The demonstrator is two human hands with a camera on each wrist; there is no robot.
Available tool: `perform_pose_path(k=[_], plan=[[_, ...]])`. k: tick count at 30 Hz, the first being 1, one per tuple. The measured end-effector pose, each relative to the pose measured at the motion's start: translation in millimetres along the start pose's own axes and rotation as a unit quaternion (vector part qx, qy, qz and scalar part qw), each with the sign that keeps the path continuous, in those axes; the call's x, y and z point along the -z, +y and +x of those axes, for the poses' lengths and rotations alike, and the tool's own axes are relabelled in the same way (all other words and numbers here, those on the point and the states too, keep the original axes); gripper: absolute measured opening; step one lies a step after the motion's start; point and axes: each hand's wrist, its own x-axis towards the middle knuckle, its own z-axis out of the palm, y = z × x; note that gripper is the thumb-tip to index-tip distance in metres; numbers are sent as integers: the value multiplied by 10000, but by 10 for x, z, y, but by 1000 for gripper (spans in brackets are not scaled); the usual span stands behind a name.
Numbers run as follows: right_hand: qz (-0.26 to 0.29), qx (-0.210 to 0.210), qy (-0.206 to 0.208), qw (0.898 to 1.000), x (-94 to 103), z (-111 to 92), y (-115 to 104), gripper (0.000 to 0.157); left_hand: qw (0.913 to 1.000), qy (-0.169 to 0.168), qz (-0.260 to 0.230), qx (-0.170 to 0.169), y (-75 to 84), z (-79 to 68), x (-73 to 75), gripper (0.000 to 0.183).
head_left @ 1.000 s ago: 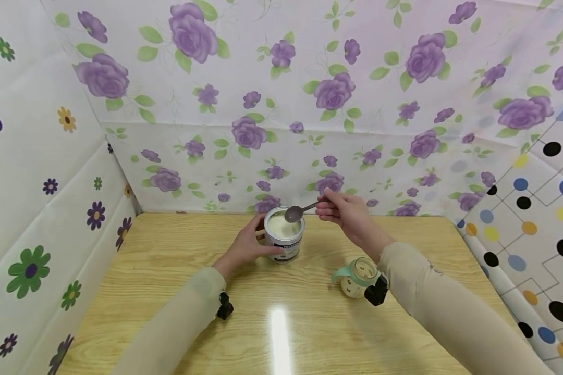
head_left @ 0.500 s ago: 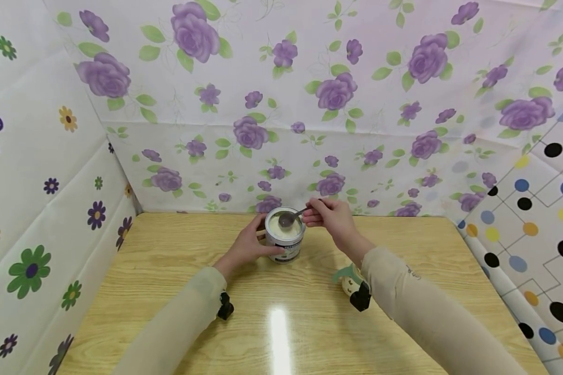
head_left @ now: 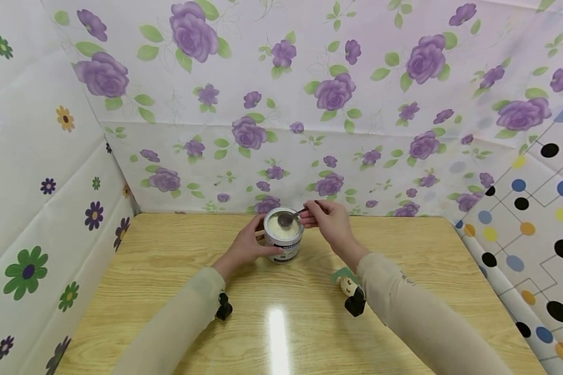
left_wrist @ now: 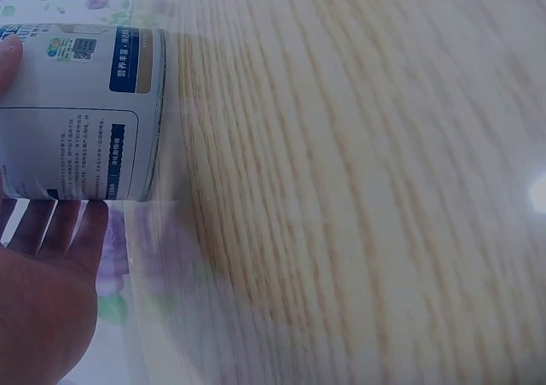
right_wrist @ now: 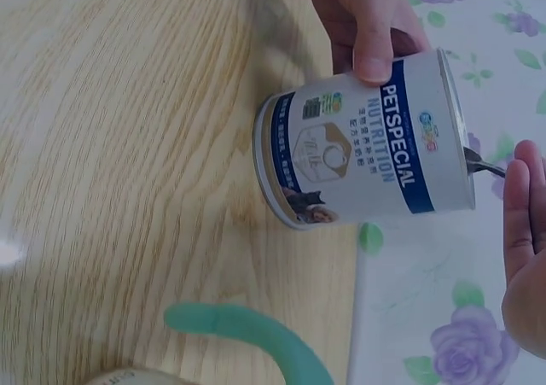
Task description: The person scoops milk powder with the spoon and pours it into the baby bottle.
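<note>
A white and blue can of pet milk powder (head_left: 283, 249) stands lidless at the back of the table, pale powder inside. My left hand (head_left: 245, 246) grips its left side, thumb across the front; the left wrist view shows the fingers behind the can (left_wrist: 77, 116). Between thumb and fingers my right hand (head_left: 332, 223) pinches the handle of a dark metal spoon (head_left: 285, 219). Its bowl is at the can's mouth, over or in the powder; I cannot tell which. In the right wrist view the can (right_wrist: 358, 146) hides the spoon's bowl.
A cup with a green handle (head_left: 344, 272) stands on the wooden table (head_left: 192, 234), partly hidden by my right sleeve and wrist camera. Close behind the can hangs a flowered cloth (head_left: 291, 172). Patterned cloths also hang at both sides.
My right hand has moved left and slightly down, bringing the spoon from the can's right rim further inside its mouth. The left hand keeps its grip on the can.
</note>
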Motion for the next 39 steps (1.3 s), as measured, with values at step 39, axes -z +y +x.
perform_pose_path(k=[39], plan=[[-184, -413, -1669, 9849, 23, 12, 97, 42, 9997, 46, -181, -124, 14, -20, -19, 97]])
